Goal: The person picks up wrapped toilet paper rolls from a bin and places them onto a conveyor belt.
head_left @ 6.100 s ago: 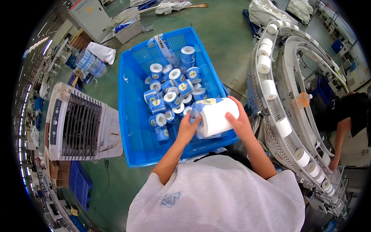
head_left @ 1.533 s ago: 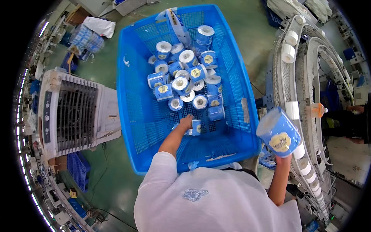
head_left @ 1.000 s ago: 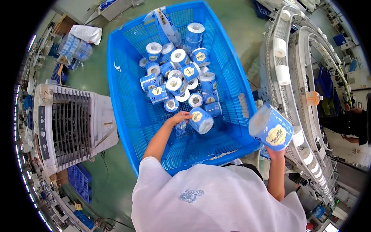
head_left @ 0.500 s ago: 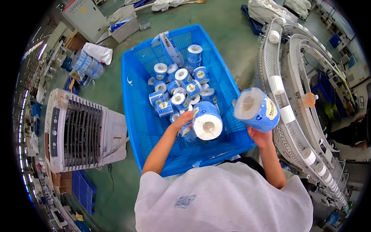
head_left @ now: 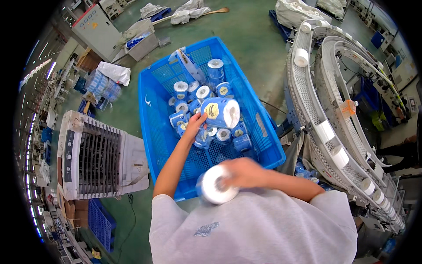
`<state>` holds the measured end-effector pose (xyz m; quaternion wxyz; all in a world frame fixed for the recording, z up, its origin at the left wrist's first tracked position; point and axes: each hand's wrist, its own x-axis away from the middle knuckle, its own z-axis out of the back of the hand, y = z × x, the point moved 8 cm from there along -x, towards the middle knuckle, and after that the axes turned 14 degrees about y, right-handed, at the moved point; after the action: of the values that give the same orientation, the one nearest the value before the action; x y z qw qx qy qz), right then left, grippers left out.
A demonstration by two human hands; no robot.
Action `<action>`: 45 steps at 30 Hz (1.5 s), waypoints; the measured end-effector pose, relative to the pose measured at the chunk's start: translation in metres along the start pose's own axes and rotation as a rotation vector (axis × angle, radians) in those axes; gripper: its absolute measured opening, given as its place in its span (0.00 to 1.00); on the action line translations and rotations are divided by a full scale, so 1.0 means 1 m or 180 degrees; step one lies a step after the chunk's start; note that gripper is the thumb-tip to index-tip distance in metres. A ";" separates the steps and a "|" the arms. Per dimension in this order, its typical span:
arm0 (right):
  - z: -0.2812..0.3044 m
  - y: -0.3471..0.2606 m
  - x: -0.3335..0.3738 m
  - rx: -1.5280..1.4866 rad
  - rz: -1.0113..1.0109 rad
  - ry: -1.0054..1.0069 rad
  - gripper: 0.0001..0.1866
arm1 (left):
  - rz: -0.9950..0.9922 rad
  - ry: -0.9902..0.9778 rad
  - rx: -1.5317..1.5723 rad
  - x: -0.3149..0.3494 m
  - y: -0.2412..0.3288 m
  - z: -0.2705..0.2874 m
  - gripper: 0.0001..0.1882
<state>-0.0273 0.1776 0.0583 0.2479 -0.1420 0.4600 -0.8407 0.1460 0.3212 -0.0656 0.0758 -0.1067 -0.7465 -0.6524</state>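
Note:
My left hand (head_left: 194,126) is closed on a toilet paper roll (head_left: 214,110) in blue printed wrap, held above the blue plastic crate (head_left: 149,127). That roll's white end and core hole face right. Close to my shirt, at the crate's near edge, my right hand (head_left: 244,174) grips a second toilet paper roll (head_left: 212,187). Its fingers are at the core hole and blurred by motion. Below my hands, several blue-wrapped rolls (head_left: 223,135) lie jumbled in the crate, some upright and some on their sides.
A curved conveyor (head_left: 303,92) carrying bare white rolls (head_left: 325,131) runs along the right. At left stands a white air cooler (head_left: 94,155) with a cable on the floor. Farther back are a grey bin (head_left: 143,46), a control cabinet (head_left: 96,27) and a bundle of packed rolls (head_left: 102,86).
My right hand has swung left and inward with its roll, from beside the conveyor to in front of my chest. My left hand has risen slightly leftward, its roll turned sideways.

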 end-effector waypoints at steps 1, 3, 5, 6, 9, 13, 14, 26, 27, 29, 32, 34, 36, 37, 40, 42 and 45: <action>-0.029 -0.014 -0.005 0.0012 0.0133 -0.0223 0.24 | 0.0120 -0.0076 0.0213 0.001 0.003 -0.015 0.15; -0.079 -0.043 -0.007 0.0314 0.0366 -0.0812 0.22 | 0.0586 -0.0107 0.0910 0.012 -0.012 -0.037 0.17; -0.108 -0.067 0.004 -0.0007 0.1280 -0.1207 0.26 | 0.1032 -0.0066 0.1479 0.031 -0.030 -0.060 0.18; -0.108 -0.065 0.003 -0.0357 0.1335 -0.1178 0.27 | 0.1232 -0.0011 0.1709 0.043 -0.037 -0.074 0.19; -0.087 -0.059 0.015 -0.1239 0.1499 -0.1155 0.28 | 0.1323 -0.1047 0.3121 0.083 -0.030 -0.121 0.16; 0.075 -0.042 0.027 -0.2391 0.0566 0.0824 0.12 | 0.1667 -0.1202 0.3111 0.113 -0.016 -0.132 0.19; 0.120 -0.025 0.034 -0.2997 0.1006 0.1979 0.09 | 0.1767 -0.1288 0.3292 0.120 -0.009 -0.134 0.19; 0.120 0.101 0.011 -0.5000 0.0415 0.1225 0.36 | 0.2480 -0.1365 0.3232 0.169 0.043 -0.181 0.23; 0.122 0.105 0.013 -0.4142 0.0217 0.1446 0.37 | 0.2519 -0.1317 0.3340 0.171 0.046 -0.182 0.24; 0.130 0.095 0.016 -0.3191 0.0287 0.1550 0.43 | 0.2414 -0.1250 0.3080 0.176 0.055 -0.184 0.24; 0.136 0.074 0.018 -0.3318 0.0496 0.1359 0.53 | 0.1449 -0.1294 0.1488 0.167 0.053 -0.166 0.31; 0.128 0.098 0.023 -0.3857 -0.0088 0.1422 0.57 | -0.0052 -0.0768 -0.0368 0.154 0.074 -0.148 0.35; 0.129 0.085 0.021 -0.3582 -0.0029 0.1462 0.56 | -0.0927 -0.0166 -0.1102 0.148 0.097 -0.131 0.48; 0.131 0.078 0.021 -0.3071 0.0101 0.1532 0.56 | -0.1249 -0.0108 -0.1321 0.152 0.107 -0.133 0.51; 0.129 0.038 0.022 -0.1682 0.0605 0.1822 0.59 | -0.1623 -0.0122 -0.1578 0.160 0.121 -0.140 0.59; 0.134 0.016 0.032 -0.1472 0.0788 0.1967 0.60 | -0.1572 -0.0314 -0.0961 0.163 0.124 -0.141 0.59; 0.132 0.002 0.045 -0.1450 0.1101 0.2014 0.57 | -0.1931 -0.0386 -0.0801 0.182 0.140 -0.140 0.56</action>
<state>-0.0027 0.0597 0.1276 0.1943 0.1510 0.7044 -0.6658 0.0031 0.2112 0.1339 -0.1802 0.0732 -0.6610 -0.7247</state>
